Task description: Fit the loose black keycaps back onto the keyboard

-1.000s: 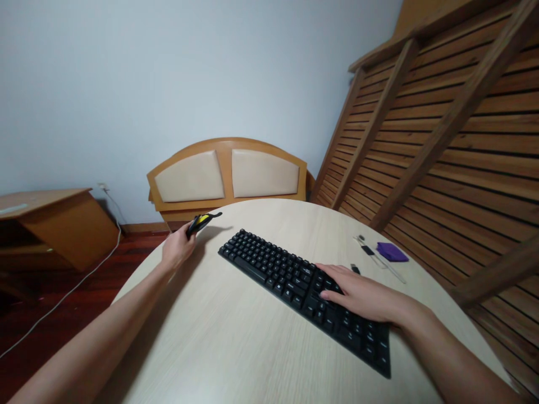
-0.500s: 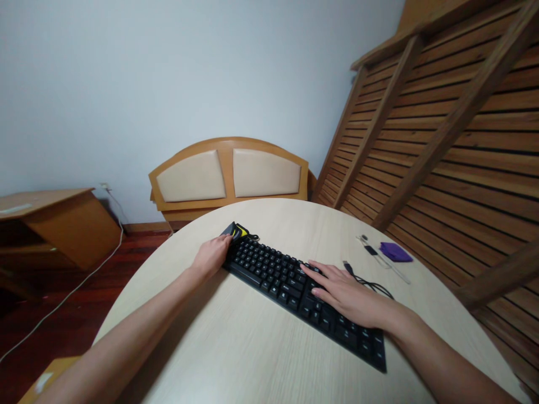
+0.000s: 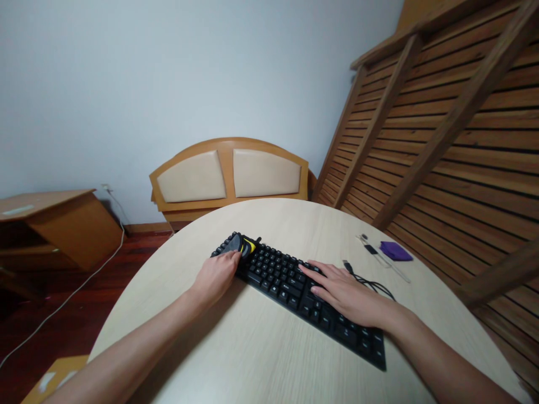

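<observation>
A black computer keyboard [image 3: 290, 286] lies slantwise on the round table, its left end farther off than its right. My left hand [image 3: 219, 272] is closed on a small grey and black tool with a yellow band [image 3: 236, 244], whose exact kind I cannot make out. The tool rests over the keys near the keyboard's left end, and its underside is hidden. Flat across the right part of the keyboard lies my right hand [image 3: 341, 292], fingers stretched and apart, hiding some keys. Behind it, the keyboard's black USB cable [image 3: 370, 283] is coiled on the table.
Right of the keyboard, a purple cloth pouch [image 3: 394, 251] and a thin pale cord with a black piece [image 3: 371, 249] lie on the pale round table [image 3: 252, 359]. Beyond its edge are a padded headboard [image 3: 229, 174], slatted wooden panel [image 3: 421, 168] and wooden desk [image 3: 80, 219].
My left hand has slid the tool rightward along the keyboard, uncovering keys at its left end. My right hand stays in nearly the same place.
</observation>
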Demonstrator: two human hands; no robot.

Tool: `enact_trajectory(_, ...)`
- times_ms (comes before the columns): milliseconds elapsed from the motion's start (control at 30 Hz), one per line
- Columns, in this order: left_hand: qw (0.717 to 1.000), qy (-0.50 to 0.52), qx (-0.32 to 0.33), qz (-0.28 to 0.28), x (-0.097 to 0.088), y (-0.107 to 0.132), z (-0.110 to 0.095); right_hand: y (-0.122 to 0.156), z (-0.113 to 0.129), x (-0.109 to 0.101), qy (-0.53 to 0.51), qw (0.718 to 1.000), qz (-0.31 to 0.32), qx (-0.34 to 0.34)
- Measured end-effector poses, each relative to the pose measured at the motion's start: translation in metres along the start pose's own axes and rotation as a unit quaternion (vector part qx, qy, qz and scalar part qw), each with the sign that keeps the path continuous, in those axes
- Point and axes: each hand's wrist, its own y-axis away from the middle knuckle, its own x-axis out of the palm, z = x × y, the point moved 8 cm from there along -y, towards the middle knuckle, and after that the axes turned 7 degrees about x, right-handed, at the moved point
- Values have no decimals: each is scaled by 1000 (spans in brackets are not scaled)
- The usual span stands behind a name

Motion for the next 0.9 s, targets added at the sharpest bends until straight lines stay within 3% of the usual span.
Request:
enact_trajectory(133, 1000, 3, 0, -9, -6, 12, 2, -4, 8, -3, -5, 999, -32, -15)
enact_trajectory(333, 995, -15, -80, -57, -19, -13, 60, -15, 20, -5, -14, 995, -94, -42)
enact_trajectory(433, 995, -6, -95, -38, -8, -35, 76, -18, 21, -6, -16, 989, -137, -53)
enact_trajectory(567, 992, 1, -118, -33, 7, -48, 80, -19, 21, -9, -8, 984, -170, -52)
enact_trajectory(700, 994, 6, -103, -42, 14, -47, 77, -14, 21, -11, 4, 990, -131, -53)
enact_trajectory(900, 995, 5, -93, -45, 19, -48, 81, 2, 20, 3, 7, 998, -4, -62)
